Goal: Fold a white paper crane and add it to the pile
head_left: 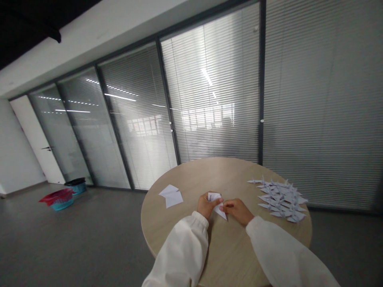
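A folded piece of white paper [220,211], with a pointed lower end and a small dark mark near its top, is held over the round table. My left hand [206,205] grips its left side, thumb across the front. At its right edge, my right hand [237,210] pinches the paper between thumb and fingers. White sheets of paper [174,198] lie to the left of my hands, partly overlapping. Over on the right sits a cluster of folded white paper cranes [281,199], several of them packed close together with pointed tips sticking out.
The round wooden table [221,169] stands before a glass partition [215,95] with blinds. On the floor at far left are a blue bin with a red liner [61,199] and another with a black liner [77,185]. A white door [37,139] is beyond them.
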The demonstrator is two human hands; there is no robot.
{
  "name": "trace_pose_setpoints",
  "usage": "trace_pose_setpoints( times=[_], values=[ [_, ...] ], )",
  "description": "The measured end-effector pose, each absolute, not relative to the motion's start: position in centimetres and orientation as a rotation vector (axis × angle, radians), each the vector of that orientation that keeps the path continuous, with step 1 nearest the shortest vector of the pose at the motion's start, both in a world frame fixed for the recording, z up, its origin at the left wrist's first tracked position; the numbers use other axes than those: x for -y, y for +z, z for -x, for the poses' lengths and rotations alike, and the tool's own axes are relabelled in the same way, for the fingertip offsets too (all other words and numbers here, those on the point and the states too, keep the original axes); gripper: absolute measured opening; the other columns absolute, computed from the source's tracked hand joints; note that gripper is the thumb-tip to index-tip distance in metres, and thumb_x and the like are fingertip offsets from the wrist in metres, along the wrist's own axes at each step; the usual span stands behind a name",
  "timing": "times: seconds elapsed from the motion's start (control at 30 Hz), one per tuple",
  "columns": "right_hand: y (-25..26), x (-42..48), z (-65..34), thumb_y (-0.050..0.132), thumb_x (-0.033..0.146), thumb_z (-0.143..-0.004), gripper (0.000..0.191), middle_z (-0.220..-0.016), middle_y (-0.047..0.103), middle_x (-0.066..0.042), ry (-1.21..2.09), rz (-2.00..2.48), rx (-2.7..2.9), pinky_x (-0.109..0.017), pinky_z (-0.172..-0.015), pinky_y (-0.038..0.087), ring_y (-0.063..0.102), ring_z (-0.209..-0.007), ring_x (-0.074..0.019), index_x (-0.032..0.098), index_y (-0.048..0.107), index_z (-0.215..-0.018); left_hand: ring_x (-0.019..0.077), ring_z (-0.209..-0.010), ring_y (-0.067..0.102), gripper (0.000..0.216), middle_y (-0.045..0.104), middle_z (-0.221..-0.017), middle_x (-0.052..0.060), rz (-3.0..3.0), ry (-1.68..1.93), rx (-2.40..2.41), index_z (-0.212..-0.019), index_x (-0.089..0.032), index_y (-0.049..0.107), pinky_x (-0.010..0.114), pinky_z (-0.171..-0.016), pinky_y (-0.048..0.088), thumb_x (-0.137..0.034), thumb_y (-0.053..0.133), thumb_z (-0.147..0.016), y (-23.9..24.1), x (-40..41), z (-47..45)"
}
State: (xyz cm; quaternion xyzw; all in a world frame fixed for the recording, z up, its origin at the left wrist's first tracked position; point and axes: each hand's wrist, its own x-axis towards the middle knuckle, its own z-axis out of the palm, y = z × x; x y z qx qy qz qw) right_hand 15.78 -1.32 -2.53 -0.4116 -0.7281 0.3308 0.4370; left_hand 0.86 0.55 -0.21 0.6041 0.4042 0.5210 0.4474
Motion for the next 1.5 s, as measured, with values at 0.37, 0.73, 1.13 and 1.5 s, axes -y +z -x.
trace_pose_setpoints(
  times=[0.37,0.73,1.13,1.5],
  values=[
    [-2.4,1.6,-15.6,0.055,0.037,-0.07,0.029,-0.051,0.055,0.001,0.818,1.039,1.831,-0.019,-0.051,0.034,0.049,-0.051,-0.0116,0.014,0.063,-0.056,0.0089,-0.048,0.047,0.036,0.059,-0.056,0.002,-1.481,1.307,-1.026,-0.069,-0.009,0.065,0.02,-0.046,0.036,-0.035,0.075,-0.046,0.1,-0.4,-0.7],
    [-2.2,1.6,-15.6,0.054,0.042,-0.07,0.033,-0.051,0.056,0.001,0.803,1.046,1.834,-0.02,-0.051,0.035,0.049,-0.052,-0.012,0.014,0.064,-0.058,0.0067,-0.046,0.042,0.037,0.053,-0.051,-0.002,-1.531,1.356,-1.023,-0.073,-0.01,0.065,0.019,-0.044,0.031,-0.037,0.073,-0.049,0.0,-0.7,-0.6],
    [-2.3,1.6,-15.6,0.055,0.037,-0.07,0.029,-0.051,0.055,0.001,0.823,1.048,1.834,-0.02,-0.051,0.035,0.048,-0.051,-0.0115,0.013,0.063,-0.056,0.0061,-0.044,0.041,0.035,0.051,-0.05,-0.002,-1.481,1.356,-1.015,-0.073,-0.011,0.064,0.018,-0.044,0.031,-0.035,0.073,-0.048,0.3,-0.5,-0.6],
    [-2.2,1.7,-15.6,0.054,0.04,-0.07,0.03,-0.05,0.054,0.002,0.789,1.048,1.859,-0.02,-0.048,0.032,0.045,-0.049,-0.011,0.014,0.063,-0.056,0.0087,-0.044,0.048,0.038,0.059,-0.054,0.002,-1.451,1.383,-1.043,-0.072,-0.011,0.064,0.019,-0.042,0.033,-0.038,0.074,-0.048,1.1,0.0,-0.5]
  ],
)
